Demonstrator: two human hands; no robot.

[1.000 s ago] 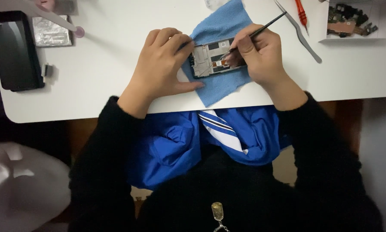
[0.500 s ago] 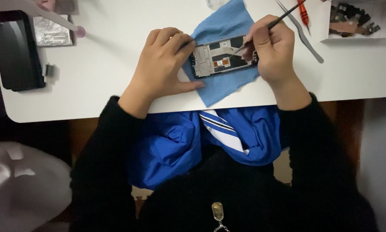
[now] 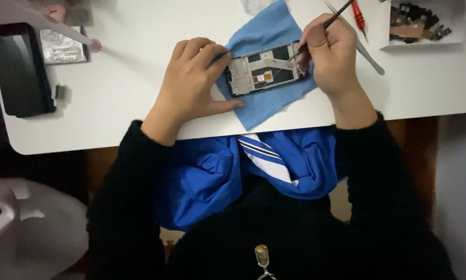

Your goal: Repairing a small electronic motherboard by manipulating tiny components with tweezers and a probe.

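White bench [image 3: 139, 103] filled the upper part of the view, its near edge running just below the blue cloth [image 3: 266, 36], which overhung that edge slightly. On the cloth lay the opened phone frame [image 3: 264, 70], long side left to right, its inner parts facing up.

Over the last second the phone frame had shifted a little on the cloth, and the right hand [image 3: 331, 57] had moved out to its right end, carrying the thin black pointed tool [image 3: 326, 23] with it; the tip now sat at that right end, so the work seemed to have passed to a part there. The left hand [image 3: 191, 85] stayed where it was, fingers closed over the frame's left end, pressing it down. The right hand was closed on the tool in a pen grip.

Room was tight to the right: metal tweezers [image 3: 367, 52] and a red-handled tool [image 3: 358, 15] lay just beside the right hand, with a white tray of small parts [image 3: 425, 26] farther right. Left of the hands the bench was more open, out to a dark phone screen panel [image 3: 20, 70] and a silver foil piece [image 3: 61, 46] at the far left.
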